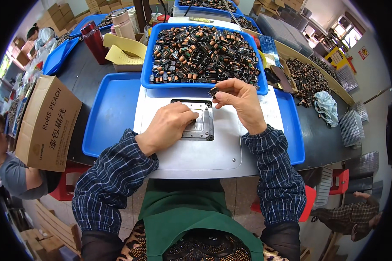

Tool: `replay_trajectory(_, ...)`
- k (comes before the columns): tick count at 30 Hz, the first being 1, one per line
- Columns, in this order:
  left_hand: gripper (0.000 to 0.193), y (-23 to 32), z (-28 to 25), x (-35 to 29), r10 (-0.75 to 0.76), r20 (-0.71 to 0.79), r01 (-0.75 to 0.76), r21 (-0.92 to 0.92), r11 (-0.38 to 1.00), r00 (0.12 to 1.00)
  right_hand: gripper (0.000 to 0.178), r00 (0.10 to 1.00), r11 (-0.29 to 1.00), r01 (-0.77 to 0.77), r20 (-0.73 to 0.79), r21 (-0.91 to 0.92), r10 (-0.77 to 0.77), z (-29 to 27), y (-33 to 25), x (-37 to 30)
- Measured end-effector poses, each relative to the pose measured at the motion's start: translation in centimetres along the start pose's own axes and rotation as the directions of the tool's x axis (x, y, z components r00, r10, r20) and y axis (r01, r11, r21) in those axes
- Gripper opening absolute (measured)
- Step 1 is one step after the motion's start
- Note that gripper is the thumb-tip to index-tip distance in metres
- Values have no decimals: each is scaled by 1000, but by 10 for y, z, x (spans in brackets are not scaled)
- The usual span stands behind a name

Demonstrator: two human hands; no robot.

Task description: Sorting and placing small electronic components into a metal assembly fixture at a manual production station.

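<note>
Between thumb and forefinger, my right hand (pixel 240 99) pinches a small dark coil part (pixel 213 92) with thin metal pins, just in front of the heaped blue tray. My left hand (pixel 170 124) is closed, its fingertips down on a square metal plate (pixel 207 115) set into a silver machine top (pixel 204 158). Something dark shows under those fingertips, but I cannot make out what it is. Beyond both hands stands a blue tray (pixel 146 69) heaped with copper-wound coils (pixel 204 52) on black bodies.
Blue trays lie to the left (pixel 101 130) and right (pixel 297 143), partly under the machine top. A cardboard box (pixel 48 124) stands at far left. Further back are a red bottle (pixel 94 43) and yellow card (pixel 126 51). Coils fill a long box (pixel 307 80) at right; other people are nearby.
</note>
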State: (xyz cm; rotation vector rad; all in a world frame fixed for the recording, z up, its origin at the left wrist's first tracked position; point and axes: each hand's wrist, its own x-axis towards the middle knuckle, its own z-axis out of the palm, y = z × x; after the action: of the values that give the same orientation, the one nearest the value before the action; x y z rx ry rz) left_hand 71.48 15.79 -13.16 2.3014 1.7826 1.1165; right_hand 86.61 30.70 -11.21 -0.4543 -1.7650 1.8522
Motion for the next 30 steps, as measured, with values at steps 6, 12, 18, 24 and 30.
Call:
replay_trajectory(6, 20, -1, -5, 1, -10, 36, 11, -32, 999, 999, 20, 1000, 998, -12, 6, -60, 12, 5, 0, -1)
replay_trajectory(12, 20, -4, -7, 3, -1, 93, 8, -76, 997, 996, 21, 1000, 998, 7, 9, -65, -7, 4, 3, 0)
replay_trajectory(18, 21, 1, -6, 5, 18, 87, -16, -25, 1000, 996, 21, 1000, 995, -6, 7, -102, 7, 5, 1, 0)
replay_trajectory(24, 21, 3, -7, 5, 29, 101, -38, 90, 995, 994, 21, 1000, 993, 3, 13, -116, -2, 7, 0, -1)
replay_trajectory(30, 23, -1, -8, 4, 23, 108, -25, 22, 999, 994, 22, 1000, 993, 15, 27, -121, -12, 12, 3, 2)
